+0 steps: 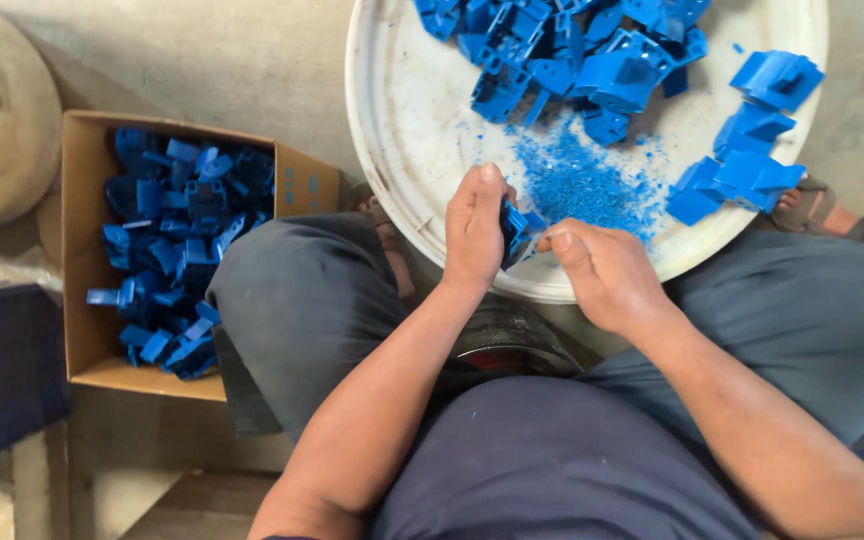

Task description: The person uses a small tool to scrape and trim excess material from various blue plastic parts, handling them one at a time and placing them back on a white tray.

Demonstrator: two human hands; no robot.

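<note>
At the centre of the frame, the left hand grips a small blue plastic part over the near rim of the white round tray. The right hand is closed on a thin tool I cannot make out, pressed against the part. This looks like trimming work; the next move calls for a steady scrape along the edge, then a turn of the part.

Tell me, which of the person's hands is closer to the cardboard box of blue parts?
Left. The left hand, gripping a blue plastic part, is on the side towards the cardboard box; the right hand is beyond it, farther from the box.
</note>
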